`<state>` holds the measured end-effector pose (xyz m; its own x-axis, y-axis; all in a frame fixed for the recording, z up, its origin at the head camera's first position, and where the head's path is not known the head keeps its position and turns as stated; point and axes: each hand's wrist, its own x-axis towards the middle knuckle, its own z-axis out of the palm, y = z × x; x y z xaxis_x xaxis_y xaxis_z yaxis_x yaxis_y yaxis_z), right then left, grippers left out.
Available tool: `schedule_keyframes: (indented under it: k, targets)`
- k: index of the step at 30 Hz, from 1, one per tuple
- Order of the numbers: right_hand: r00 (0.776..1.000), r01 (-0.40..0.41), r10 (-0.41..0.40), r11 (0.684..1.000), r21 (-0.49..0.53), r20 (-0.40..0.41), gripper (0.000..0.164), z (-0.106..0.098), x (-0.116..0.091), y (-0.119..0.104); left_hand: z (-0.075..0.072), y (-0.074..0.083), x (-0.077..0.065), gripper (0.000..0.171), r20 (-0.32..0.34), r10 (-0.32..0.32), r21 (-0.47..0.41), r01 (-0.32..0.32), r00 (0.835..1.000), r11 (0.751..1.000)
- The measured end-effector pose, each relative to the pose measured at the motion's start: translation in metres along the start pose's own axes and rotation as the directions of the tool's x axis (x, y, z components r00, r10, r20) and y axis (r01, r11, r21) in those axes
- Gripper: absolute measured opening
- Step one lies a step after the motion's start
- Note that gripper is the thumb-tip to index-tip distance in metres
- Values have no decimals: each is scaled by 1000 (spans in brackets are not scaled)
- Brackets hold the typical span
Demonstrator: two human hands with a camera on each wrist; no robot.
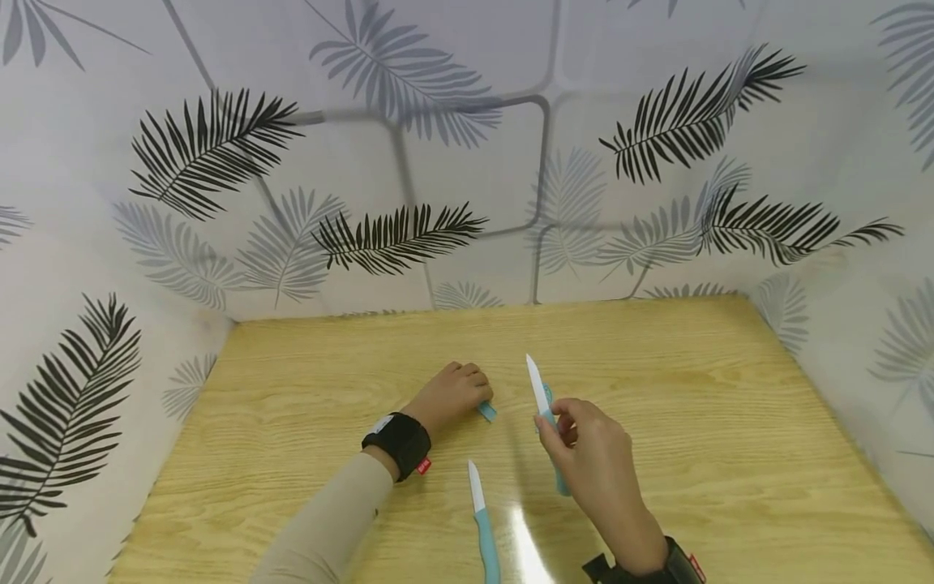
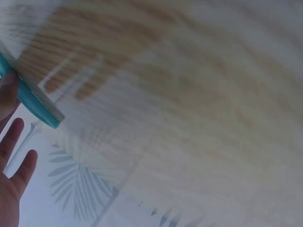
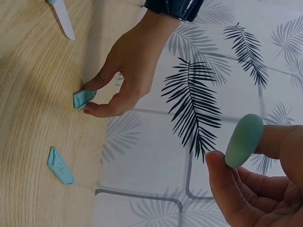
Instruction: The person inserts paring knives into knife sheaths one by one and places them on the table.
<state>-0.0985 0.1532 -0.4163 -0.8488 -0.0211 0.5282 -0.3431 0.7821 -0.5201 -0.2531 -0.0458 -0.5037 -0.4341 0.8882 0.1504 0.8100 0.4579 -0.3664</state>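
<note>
My right hand (image 1: 594,454) holds a small knife (image 1: 537,385) by its light-blue handle, the white blade pointing up and away. In the right wrist view, the rounded end of that handle sits between thumb and fingers. With thumb and fingers, my left hand (image 1: 451,396) pinches a light-blue blade cover (image 1: 486,412) close over the table. The same cover (image 3: 84,98) shows from the side in the right wrist view. Another light-blue cover (image 3: 60,166) lies on the wood, partly hidden behind the held knife in the head view. A second knife (image 1: 487,539) lies nearer me, between my forearms.
The wooden table (image 1: 328,357) carries all these things. Leaf-patterned cloth (image 1: 467,178) rises behind its far edge and along both sides. A bright light reflection lies on the wood beside the second knife.
</note>
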Motion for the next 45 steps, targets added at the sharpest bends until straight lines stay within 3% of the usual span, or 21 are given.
schedule_keyframes:
  k: [8, 16, 23, 26, 29, 35, 40, 45]
  targets:
    - [1000, 28, -28, 1000, -8, -10, 19, 2, 0, 1, -2, -2, -3, 8, -40, 3, -3, -3, 999, 1000]
    - [1000, -2, 2, 1000, -2, 1, 18, 3, 1, -1, -4, -2, -6, 10, -29, 21, 3, -21, 999, 1000]
    - [999, 33, -33, 999, -10, -13, 19, 4, 2, 0, 1, -2, -10, 10, 8, -8, 15, 8, 1000, 1000]
    - [999, 41, -41, 999, -8, -16, 19, 4, 2, 0, -2, -2, -10, 12, 9, -26, -25, 27, 1000, 999]
    - [999, 38, -38, 999, 0, -22, 19, 3, 1, 0, -9, -4, -9, 18, -36, -44, -113, 40, 998, 993]
    - [999, 18, -18, 1000, 2, -29, 19, 1, -2, -1, -27, -9, -6, 17, -166, -99, -295, 46, 981, 954]
    - [999, 2, -1, 1000, 14, -43, 18, 0, -7, 0, -46, -13, -5, 17, -260, -136, -312, 50, 956, 949]
    - [999, 14, -13, 999, 31, -46, 19, 6, -7, 2, -66, -18, -10, 17, -299, -189, -304, 95, 935, 948]
